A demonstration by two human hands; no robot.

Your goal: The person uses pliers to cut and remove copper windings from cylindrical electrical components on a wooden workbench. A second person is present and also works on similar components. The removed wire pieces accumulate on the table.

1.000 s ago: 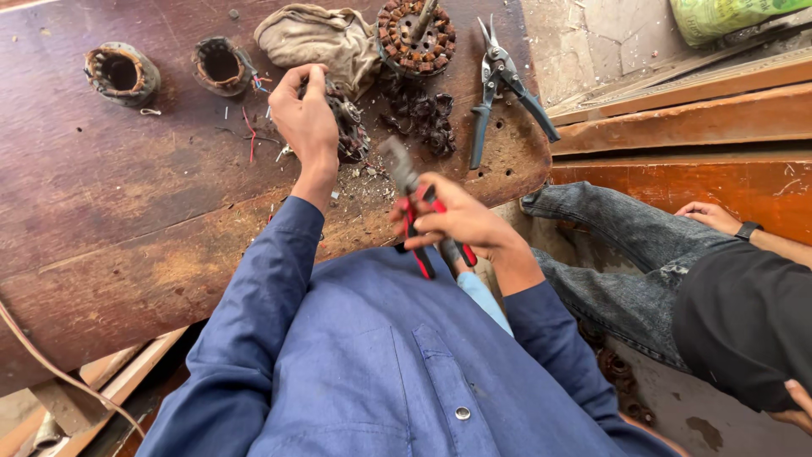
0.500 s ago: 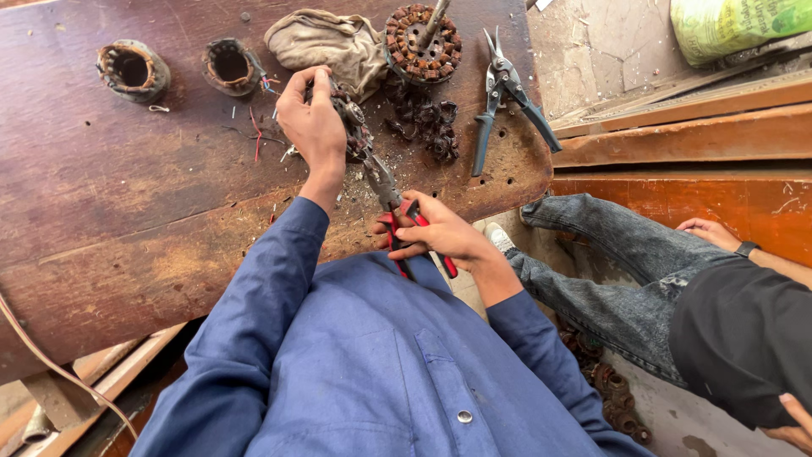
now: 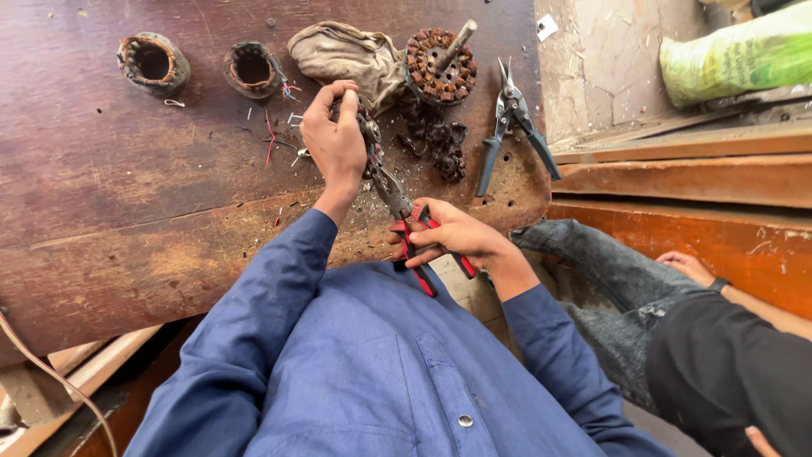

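Two hands engaged: your left hand [image 3: 336, 140] pinches a dark wire bundle [image 3: 369, 144] near the worktop's [image 3: 127, 220] near edge; your right hand [image 3: 452, 237] squeezes red-handled pliers [image 3: 406, 222] biting it. Step: stripping winding. Next calls for steady pull.

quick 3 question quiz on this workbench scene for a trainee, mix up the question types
1. True or false: the right hand grips red-handled pliers.
2. What does the left hand hold? A) a dark wire-wound coil piece B) the blue-handled snips C) the cloth
3. Fill in: the two hollow ring-shaped cores lie at the far ____ of the wooden table.

Key: 1 true; 2 A; 3 left.
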